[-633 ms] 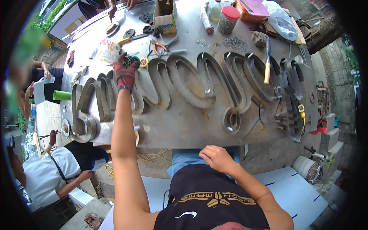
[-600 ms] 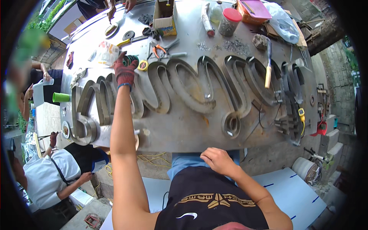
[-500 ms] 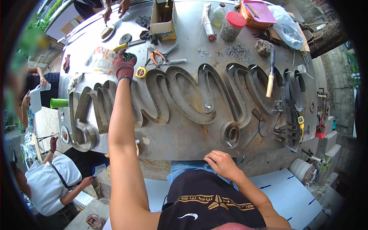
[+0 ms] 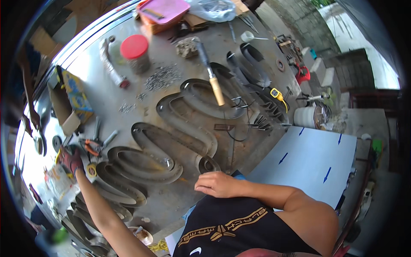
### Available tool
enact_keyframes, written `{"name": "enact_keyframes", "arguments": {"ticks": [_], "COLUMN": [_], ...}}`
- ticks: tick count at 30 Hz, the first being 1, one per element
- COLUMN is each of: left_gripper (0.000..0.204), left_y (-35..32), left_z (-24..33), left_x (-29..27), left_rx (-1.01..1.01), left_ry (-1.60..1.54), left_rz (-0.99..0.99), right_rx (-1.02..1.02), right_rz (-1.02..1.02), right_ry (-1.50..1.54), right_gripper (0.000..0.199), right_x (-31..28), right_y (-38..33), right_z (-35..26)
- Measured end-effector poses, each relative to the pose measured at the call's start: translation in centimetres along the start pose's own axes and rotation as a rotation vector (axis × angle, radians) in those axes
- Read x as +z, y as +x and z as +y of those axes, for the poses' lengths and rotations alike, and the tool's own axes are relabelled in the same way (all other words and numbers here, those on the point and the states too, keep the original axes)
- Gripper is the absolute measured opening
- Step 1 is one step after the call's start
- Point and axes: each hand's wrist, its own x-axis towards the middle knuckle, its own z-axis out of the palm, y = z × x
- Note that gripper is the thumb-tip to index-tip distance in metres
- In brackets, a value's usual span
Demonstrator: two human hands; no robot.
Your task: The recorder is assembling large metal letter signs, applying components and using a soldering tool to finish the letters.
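Observation:
My left hand [image 4: 72, 161], in a red and dark work glove, reaches over the far left of the metal table. It is beside a yellow-handled tool [image 4: 58, 156], orange-handled pliers [image 4: 91, 147] and a yellow tape measure [image 4: 91, 170]. Its fingers are small and smeared, so what they hold, if anything, cannot be made out. My bare right hand [image 4: 217, 184] rests by the table's near edge with fingers loosely curled and nothing visible in them. Between the hands stand curved metal strips [image 4: 147, 169], bent into flowing letter-like outlines.
A wooden-handled soldering iron [image 4: 216, 90] leans on a stone block [image 4: 187, 47]. Beyond are a red-lidded jar [image 4: 136, 55], small metal bits [image 4: 163, 77], a cardboard box [image 4: 68, 103] and a pink tray [image 4: 167, 9]. Another person's hands work at the far left. A white board [image 4: 306, 156] lies right.
My view has swung to the right, so the table appears tilted and more of the right side shows. My left hand stays among the tools; my right hand stays by the near edge.

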Motion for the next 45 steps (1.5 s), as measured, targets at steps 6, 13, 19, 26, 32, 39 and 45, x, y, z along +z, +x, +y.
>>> {"name": "enact_keyframes", "arguments": {"ticks": [6, 13, 19, 26, 32, 39, 45], "left_gripper": [0.085, 0.066, 0.066, 0.064, 0.058, 0.055, 0.053], "left_y": [-11.8, -33.0, -47.5, -51.1, -50.3, -49.6, -50.8], "left_z": [8.5, 19.6, 24.8, 27.8, 27.4, 27.1, 25.9], "left_x": [-10.2, -18.6, -18.8, -20.7, -21.5, -21.1, -20.8], "left_rx": [-0.005, -0.046, -0.119, -0.188, -0.237, -0.228, -0.211], "left_ry": [0.011, 0.034, 0.101, 0.037, 0.052, 0.059, 0.015], "left_rz": [0.209, 0.079, -0.289, -0.407, -0.421, -0.470, -0.454], "right_rx": [0.111, 0.268, 0.291, 0.372, 0.384, 0.307, 0.282], "right_rz": [0.603, 1.231, 1.053, 0.883, 0.769, 0.711, 0.636], "right_ry": [-0.032, -0.299, -0.579, -0.986, -1.089, -1.183, -1.299], "right_gripper": [0.011, 0.017, 0.011, 0.011, 0.019, 0.008, 0.007], "right_x": [-16.2, -41.4, -49.3, -53.8, -54.8, -56.1, -56.2], "right_y": [1.0, 1.9, 9.2, 13.0, 13.8, 13.8, 13.1], "right_z": [3.6, 23.0, 31.2, 35.7, 37.7, 37.9, 36.2]}}
